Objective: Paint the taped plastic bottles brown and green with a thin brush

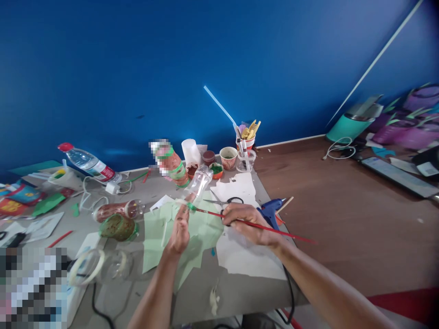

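My left hand (pixel 180 230) is closed around the near end of a clear plastic bottle (pixel 199 183), which tilts up and away from me. In my right hand (pixel 246 221) is a red-handled paintbrush (pixel 211 213), gripped along its handle. Its green-coated tip meets the bottle beside my left fingers. Beneath both hands lie pale green paper (pixel 197 237) and torn white paper (pixel 247 256). Scissors (pixel 219 201) rest just beyond my right hand, partly hidden by it. Behind the bottle stands a small orange-rimmed cup of green paint (pixel 216 171).
A blue glue gun (pixel 272 211) lies right of my right hand, near a table edge. Farther back are a paper cup (pixel 228 158), a white cup (pixel 190 151) and a painted bottle (pixel 176 168). Leftward sit a water bottle (pixel 92 164) and a reddish-brown bottle (pixel 116 211).
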A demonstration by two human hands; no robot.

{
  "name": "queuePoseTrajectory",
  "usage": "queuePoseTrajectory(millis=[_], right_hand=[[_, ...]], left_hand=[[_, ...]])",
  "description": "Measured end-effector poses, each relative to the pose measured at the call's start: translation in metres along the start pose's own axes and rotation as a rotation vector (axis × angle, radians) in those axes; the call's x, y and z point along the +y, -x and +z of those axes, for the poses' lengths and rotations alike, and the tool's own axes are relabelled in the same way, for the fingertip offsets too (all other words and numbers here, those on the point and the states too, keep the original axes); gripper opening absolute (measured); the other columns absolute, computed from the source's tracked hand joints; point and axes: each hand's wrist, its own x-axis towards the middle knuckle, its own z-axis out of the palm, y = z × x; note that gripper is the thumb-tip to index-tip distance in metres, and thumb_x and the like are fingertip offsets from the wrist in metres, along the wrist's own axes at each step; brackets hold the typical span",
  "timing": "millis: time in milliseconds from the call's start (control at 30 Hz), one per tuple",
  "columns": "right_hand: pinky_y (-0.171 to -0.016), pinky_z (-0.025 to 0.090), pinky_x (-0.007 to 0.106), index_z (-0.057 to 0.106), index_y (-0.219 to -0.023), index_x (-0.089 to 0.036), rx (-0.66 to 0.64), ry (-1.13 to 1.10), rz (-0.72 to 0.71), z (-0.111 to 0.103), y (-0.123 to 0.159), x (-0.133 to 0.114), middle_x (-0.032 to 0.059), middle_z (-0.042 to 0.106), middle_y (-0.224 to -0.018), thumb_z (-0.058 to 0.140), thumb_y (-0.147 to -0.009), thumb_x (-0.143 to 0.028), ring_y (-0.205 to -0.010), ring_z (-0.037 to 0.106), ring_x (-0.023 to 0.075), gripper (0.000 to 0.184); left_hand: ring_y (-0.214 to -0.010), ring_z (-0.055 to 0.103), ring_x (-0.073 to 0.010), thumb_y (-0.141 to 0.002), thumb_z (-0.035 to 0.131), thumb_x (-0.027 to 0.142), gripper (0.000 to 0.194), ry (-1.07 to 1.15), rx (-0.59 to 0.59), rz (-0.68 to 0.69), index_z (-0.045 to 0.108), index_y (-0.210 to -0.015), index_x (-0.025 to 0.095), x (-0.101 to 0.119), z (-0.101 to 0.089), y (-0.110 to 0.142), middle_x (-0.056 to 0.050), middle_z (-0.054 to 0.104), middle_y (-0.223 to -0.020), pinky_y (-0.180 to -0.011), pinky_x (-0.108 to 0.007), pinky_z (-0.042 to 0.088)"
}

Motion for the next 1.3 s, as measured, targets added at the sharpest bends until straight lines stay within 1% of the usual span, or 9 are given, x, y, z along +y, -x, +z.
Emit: queuePoseTrajectory(millis=[100,167,333,467,600,833,1000,1133,1300], right_hand=[[-0.067,0.045,0.032,0.075,-0.088,-0.018,0.055,-0.032,0.003,-0.004,0.0,-0.003,0.0086,0.065,-0.084,0.057,-0.092,-0.032,-0.074,0.058,0.0187,0.023],[-0.068,0.046,0.032,0.075,-0.094,-0.019,0.062,-0.047,-0.001,-0.003,0.0,-0.005,0.0085,0.065,-0.086,0.056,-0.093,-0.03,-0.076,0.058,0.0183,0.022],[-0.069,0.045,0.031,0.074,-0.097,-0.017,-0.032,-0.025,0.01,0.0,0.0,-0.005,0.0096,0.064,-0.09,0.055,-0.093,-0.026,-0.077,0.059,0.0177,0.021],[-0.067,0.044,0.031,0.074,-0.087,-0.018,-0.007,-0.027,0.021,-0.005,0.002,-0.002,0.0085,0.063,-0.088,0.056,-0.093,-0.031,-0.075,0.058,0.0176,0.023],[-0.066,0.044,0.03,0.074,-0.092,-0.019,0.051,-0.069,0.032,-0.005,0.0,-0.004,0.0081,0.063,-0.088,0.056,-0.093,-0.029,-0.075,0.058,0.0175,0.021],[-0.066,0.043,0.032,0.074,-0.086,-0.018,-0.008,-0.026,0.015,-0.006,-0.002,-0.005,0.0075,0.063,-0.082,0.057,-0.091,-0.032,-0.072,0.056,0.0177,0.022],[-0.066,0.043,0.031,0.074,-0.085,-0.018,0.052,-0.054,0.046,-0.011,-0.001,-0.007,0.0071,0.063,-0.083,0.057,-0.091,-0.031,-0.072,0.056,0.0173,0.022],[-0.068,0.043,0.032,0.074,-0.09,-0.018,0.005,-0.044,0.038,-0.006,-0.002,-0.008,0.0083,0.063,-0.087,0.057,-0.091,-0.029,-0.074,0.057,0.0176,0.02],[-0.067,0.041,0.032,0.072,-0.078,-0.018,0.024,-0.057,0.062,-0.013,-0.002,-0.006,0.0055,0.06,-0.079,0.058,-0.089,-0.036,-0.071,0.054,0.0176,0.025]], left_hand=[[-0.133,0.046,-0.0323,-0.088,0.018,0.076,0.082,-0.046,-0.016,0.03,0.056,-0.134,0.019,0.001,-0.001,0.001,-0.016,0.062,-0.129,-0.114,-0.051,0.029],[-0.131,0.048,-0.0332,-0.087,0.022,0.077,0.083,-0.066,-0.027,0.036,0.053,-0.136,0.017,0.002,0.001,0.002,-0.017,0.06,-0.131,-0.111,-0.05,0.033],[-0.133,0.045,-0.0343,-0.088,0.016,0.075,0.083,-0.207,-0.138,0.117,0.044,-0.142,0.019,0.01,0.004,0.0,-0.017,0.057,-0.134,-0.111,-0.052,0.029],[-0.134,0.044,-0.0327,-0.09,0.009,0.071,0.083,-0.285,-0.125,0.137,0.037,-0.146,0.017,0.012,0.001,-0.001,-0.018,0.056,-0.135,-0.113,-0.05,0.027],[-0.134,0.043,-0.0332,-0.092,0.009,0.069,0.08,-0.403,-0.152,0.197,0.032,-0.148,0.017,0.01,0.002,0.001,-0.018,0.054,-0.137,-0.112,-0.051,0.028],[-0.138,0.037,-0.0345,-0.094,0.013,0.065,0.072,-0.471,-0.156,0.291,0.016,-0.153,0.023,0.017,0.002,-0.001,-0.017,0.045,-0.145,-0.113,-0.056,0.025],[-0.137,0.039,-0.0354,-0.095,0.015,0.064,0.071,-0.502,-0.144,0.339,0.014,-0.153,0.024,0.019,0.002,-0.003,-0.017,0.046,-0.144,-0.112,-0.058,0.027],[-0.133,0.044,-0.0358,-0.093,0.013,0.066,0.073,-0.542,-0.187,0.353,0.012,-0.153,0.025,0.018,0.006,-0.002,-0.018,0.049,-0.14,-0.11,-0.062,0.028],[-0.14,0.034,-0.0378,-0.092,0.011,0.068,0.078,-0.596,-0.19,0.341,0.009,-0.154,0.021,0.018,0.006,-0.004,-0.02,0.044,-0.144,-0.112,-0.062,0.024]])
